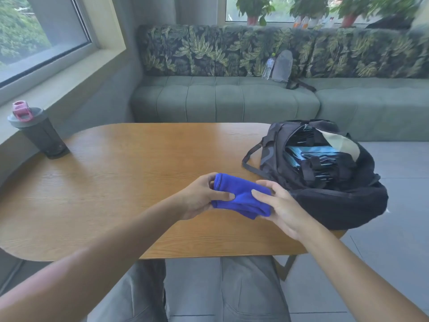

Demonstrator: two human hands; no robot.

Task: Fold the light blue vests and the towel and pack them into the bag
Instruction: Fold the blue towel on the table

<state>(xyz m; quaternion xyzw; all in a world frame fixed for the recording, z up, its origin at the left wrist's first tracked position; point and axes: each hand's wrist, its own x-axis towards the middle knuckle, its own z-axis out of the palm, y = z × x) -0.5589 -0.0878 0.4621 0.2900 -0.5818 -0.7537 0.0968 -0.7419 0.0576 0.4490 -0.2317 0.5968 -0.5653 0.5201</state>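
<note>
I see the light blue vests (308, 154) already folded inside the open bag (325, 182) on the table (116, 182). My left hand (199, 198) and right hand (278, 205) each pinch the folded towel (241, 198) (last item, I judge) beside the bag, unpacked.

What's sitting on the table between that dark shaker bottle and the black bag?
In the head view, only bare wood of the table lies between the shaker bottle and the bag; the blue towel is held nearer the person.
</note>
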